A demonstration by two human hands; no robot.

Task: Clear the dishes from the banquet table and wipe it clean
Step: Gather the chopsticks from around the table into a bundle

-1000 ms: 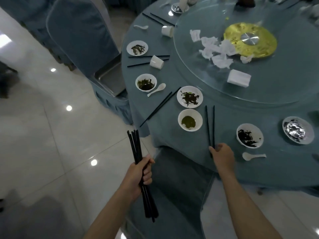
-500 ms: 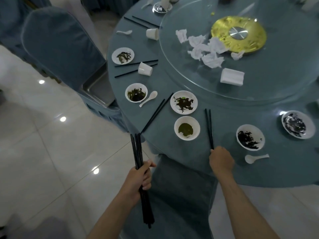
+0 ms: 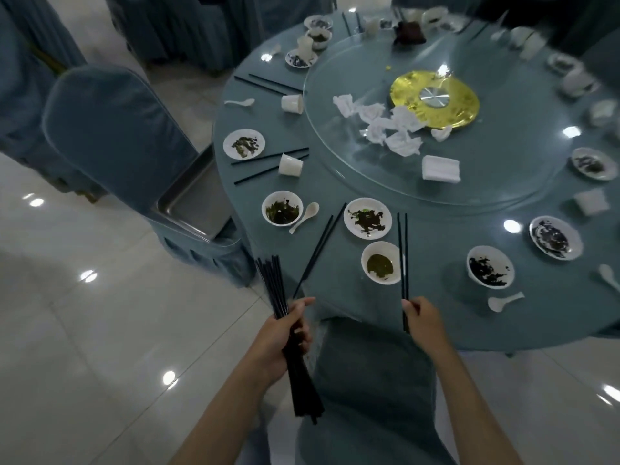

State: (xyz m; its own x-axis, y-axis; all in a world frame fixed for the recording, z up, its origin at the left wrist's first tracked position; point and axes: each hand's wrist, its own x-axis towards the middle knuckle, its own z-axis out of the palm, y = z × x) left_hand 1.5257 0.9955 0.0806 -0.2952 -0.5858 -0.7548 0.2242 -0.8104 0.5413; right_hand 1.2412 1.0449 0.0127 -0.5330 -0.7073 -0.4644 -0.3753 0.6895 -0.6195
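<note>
Though the left hand already holds a bundle of black chopsticks, clearing looks barely begun, and wiping seems far off. On the table, all round the turntable, dirty ware is laid out: bowls and plates with dark scraps on its near and left sides, more blurred ones on its far and right sides, two cups tipped over on its left, spoons and loose chopsticks among them. Crumpled napkins lie on the turntable itself, by its gold centre. Left of the turntable, past the table's edge, a metal tray sits on a chair with nothing visible in it, so I judge no dishes are collected yet.

The left hand hangs off the table's edge, near-left of the turntable, fingers wrapped round the bundle's middle, thumb stretched toward the table; the sticks fan out above the fist. The right hand is at the table's near edge, on the turntable's near side, thumb and curled fingers pinching the near ends of a pair that points at the turntable and passes just right of a green-stained bowl. Whether that pair is lifted off the cloth I cannot tell.
</note>
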